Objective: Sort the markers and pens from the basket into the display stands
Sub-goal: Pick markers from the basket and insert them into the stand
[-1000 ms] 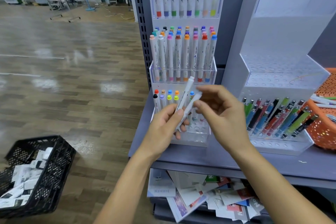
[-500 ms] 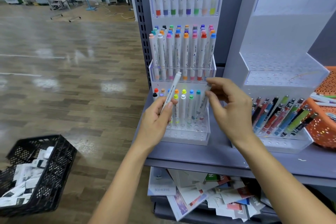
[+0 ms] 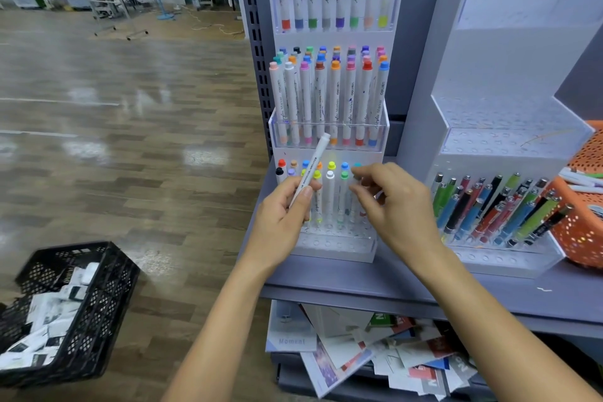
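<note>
A three-tier clear marker stand sits on the grey shelf, its upper tiers full of white markers with coloured caps. My left hand is shut on a white marker, tilted up to the right in front of the lowest tier. My right hand pinches the top of a grey-capped marker standing in that tier's right side. To the right is a bigger clear stand with coloured pens leaning in its bottom row. The orange basket at the far right holds more white markers.
The grey shelf ends just in front of the stands. Loose booklets and papers lie on the level below. A black crate of white packets stands on the wooden floor at lower left. A perforated upright rises left of the marker stand.
My right hand took one of two markers from my left hand and lowered it into the lowest tier. My left hand keeps the other marker and has shifted a little left.
</note>
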Tool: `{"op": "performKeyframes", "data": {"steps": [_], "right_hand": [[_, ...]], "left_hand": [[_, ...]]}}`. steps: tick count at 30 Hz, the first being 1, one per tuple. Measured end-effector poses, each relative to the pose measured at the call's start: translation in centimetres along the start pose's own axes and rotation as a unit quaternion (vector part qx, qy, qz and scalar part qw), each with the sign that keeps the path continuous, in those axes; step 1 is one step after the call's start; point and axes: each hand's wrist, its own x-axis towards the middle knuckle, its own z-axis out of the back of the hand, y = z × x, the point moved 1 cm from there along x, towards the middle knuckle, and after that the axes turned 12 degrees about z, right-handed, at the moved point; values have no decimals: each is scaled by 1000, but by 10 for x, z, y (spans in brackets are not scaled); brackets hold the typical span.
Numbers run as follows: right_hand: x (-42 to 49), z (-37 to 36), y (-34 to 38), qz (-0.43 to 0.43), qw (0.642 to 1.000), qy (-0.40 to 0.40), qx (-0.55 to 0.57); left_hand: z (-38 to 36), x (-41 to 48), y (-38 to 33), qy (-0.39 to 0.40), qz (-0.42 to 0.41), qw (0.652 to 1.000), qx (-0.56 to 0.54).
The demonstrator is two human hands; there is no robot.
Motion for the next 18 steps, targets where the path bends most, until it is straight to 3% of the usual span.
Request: {"op": "performKeyframes", "data": {"steps": [3, 5, 8, 10, 15, 18], "right_hand": [[0, 6, 8, -26, 998, -45, 30], [1, 13, 15, -73, 988, -78, 109], [5, 24, 26, -112, 958, -73, 254], [7, 28, 33, -98, 948, -71, 293], [12, 40, 30, -86, 945, -126, 288], [14, 49, 18, -64, 961, -161, 216]], "left_hand": [[0, -2, -1, -1, -6, 1000, 2], [-1, -6, -3, -5, -27, 999, 26], [-9, -14, -10, 4, -69, 992, 103], [-18, -19, -15, 14, -99, 985, 143], [-25, -19, -10, -61, -188, 940, 277], [-17, -15, 2, -116, -229, 899, 354]]}}
